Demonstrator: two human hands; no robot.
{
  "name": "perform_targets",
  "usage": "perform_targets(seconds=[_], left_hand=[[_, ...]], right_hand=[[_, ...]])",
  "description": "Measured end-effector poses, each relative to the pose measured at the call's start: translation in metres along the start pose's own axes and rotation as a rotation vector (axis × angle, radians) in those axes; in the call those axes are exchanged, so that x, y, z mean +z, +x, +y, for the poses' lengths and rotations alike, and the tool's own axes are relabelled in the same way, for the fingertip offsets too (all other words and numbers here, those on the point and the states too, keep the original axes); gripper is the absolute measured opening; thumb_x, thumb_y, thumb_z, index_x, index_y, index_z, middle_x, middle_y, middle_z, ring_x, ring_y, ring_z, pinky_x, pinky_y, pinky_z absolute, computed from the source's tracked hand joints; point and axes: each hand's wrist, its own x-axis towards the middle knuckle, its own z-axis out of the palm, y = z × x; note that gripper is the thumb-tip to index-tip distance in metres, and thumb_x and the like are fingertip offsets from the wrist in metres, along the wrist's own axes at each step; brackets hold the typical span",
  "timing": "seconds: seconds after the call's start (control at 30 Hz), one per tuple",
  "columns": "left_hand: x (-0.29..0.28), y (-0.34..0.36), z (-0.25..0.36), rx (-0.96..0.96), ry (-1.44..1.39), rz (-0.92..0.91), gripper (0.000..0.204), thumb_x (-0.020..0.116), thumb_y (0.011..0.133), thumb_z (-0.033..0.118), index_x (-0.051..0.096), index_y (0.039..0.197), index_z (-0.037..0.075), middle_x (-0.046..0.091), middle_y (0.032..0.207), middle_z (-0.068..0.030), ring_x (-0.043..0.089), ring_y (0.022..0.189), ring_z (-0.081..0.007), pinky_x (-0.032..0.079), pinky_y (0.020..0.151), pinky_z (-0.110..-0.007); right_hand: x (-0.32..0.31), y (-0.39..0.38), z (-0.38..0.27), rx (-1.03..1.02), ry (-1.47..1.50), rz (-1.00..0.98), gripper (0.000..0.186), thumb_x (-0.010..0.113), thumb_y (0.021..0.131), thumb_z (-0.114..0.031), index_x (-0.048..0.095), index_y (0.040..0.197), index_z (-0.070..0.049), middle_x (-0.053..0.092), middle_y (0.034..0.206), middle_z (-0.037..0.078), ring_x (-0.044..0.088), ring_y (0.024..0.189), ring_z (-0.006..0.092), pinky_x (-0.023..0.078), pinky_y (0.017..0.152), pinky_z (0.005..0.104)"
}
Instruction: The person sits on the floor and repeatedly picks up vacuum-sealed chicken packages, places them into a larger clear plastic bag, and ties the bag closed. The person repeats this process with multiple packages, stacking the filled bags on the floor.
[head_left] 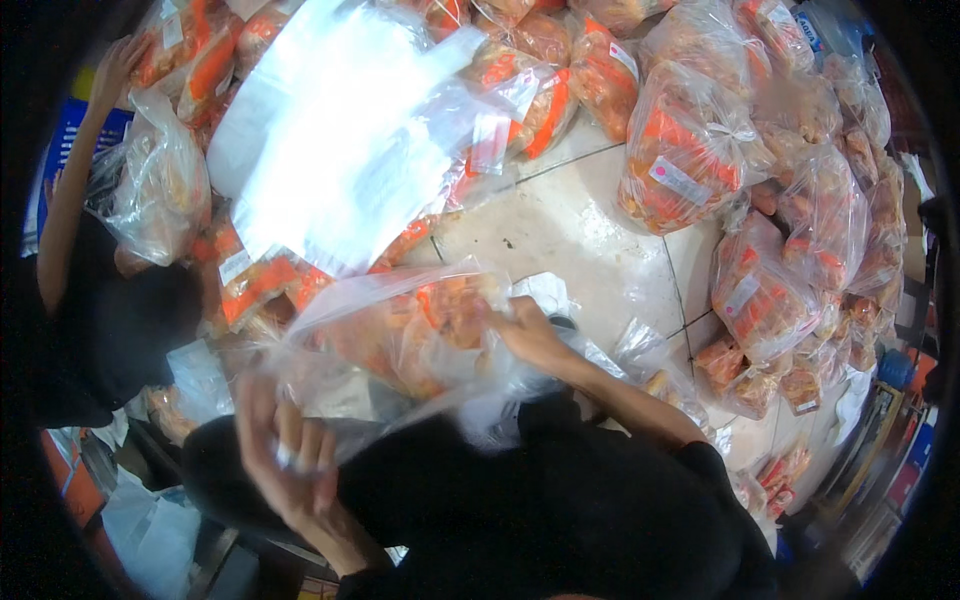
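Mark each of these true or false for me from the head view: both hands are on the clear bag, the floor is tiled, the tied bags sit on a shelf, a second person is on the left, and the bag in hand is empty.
1. Both hands grip the clear plastic bag. True: the left hand and the right hand hold its edges.
2. The floor is tiled. True.
3. The tied bags sit on a shelf. False: they are piled on the floor.
4. Another person is on the left. True: dark top, arm raised.
5. The held bag is empty. False: orange packets show inside.
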Motion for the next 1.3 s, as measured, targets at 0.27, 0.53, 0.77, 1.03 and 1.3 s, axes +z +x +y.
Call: perform_targets(seconds=[0.27,0.53,0.77,1.03,1.3], left_hand=[[-0.017,-0.005,0.030,-0.171,-0.253,-0.390,0.039,0.024,0.108,0.040,0.037,0.081,0.014,0.025,0.047,0.0011,0.021,0.035,-0.0135,0.020,0.035,-0.030],[0.021,0.016,-0.032,-0.448,0.042,-0.234,0.044,0.037,0.106,0.041,0.037,0.074,0.011,0.030,0.050,-0.0015,0.027,0.045,-0.0161,0.026,0.048,-0.033],[0.027,0.030,-0.030,-0.433,0.081,-0.313,0.038,0.036,0.105,0.044,0.041,0.081,0.015,0.037,0.050,0.0014,0.040,0.042,-0.0154,0.035,0.044,-0.030],[0.039,0.036,-0.031,-0.453,0.037,-0.205,0.044,0.035,0.106,0.042,0.034,0.074,0.011,0.028,0.050,-0.0016,0.027,0.043,-0.0153,0.026,0.046,-0.031],[0.040,0.039,-0.030,-0.440,-0.011,-0.169,0.043,0.035,0.106,0.041,0.034,0.075,0.012,0.027,0.050,-0.0007,0.025,0.043,-0.0148,0.027,0.047,-0.031]], right_hand=[[-0.089,-0.071,-0.084,-0.183,-0.142,0.122,0.044,0.060,0.096,-0.037,0.067,0.101,0.006,0.068,0.085,0.017,0.062,0.080,0.0222,0.049,0.075,0.0365],[-0.250,0.078,-0.120,-0.343,-0.506,0.337,0.046,0.056,0.099,-0.041,0.061,0.126,-0.004,0.065,0.113,0.007,0.059,0.107,0.0159,0.046,0.093,0.0343],[-0.341,0.261,-0.173,-0.670,-1.100,0.549,0.042,0.064,0.090,-0.030,0.058,0.120,-0.002,0.065,0.112,0.011,0.060,0.106,0.0200,0.046,0.093,0.0355],[-0.385,0.315,-0.154,-0.371,-1.042,0.472,0.060,0.057,0.092,-0.036,0.043,0.138,-0.001,0.057,0.132,0.018,0.051,0.126,0.0281,0.037,0.107,0.0403],[-0.380,0.302,-0.154,-0.483,-1.116,0.463,0.050,0.062,0.090,-0.040,0.061,0.121,-0.001,0.061,0.123,0.017,0.055,0.117,0.0278,0.041,0.098,0.0397]])
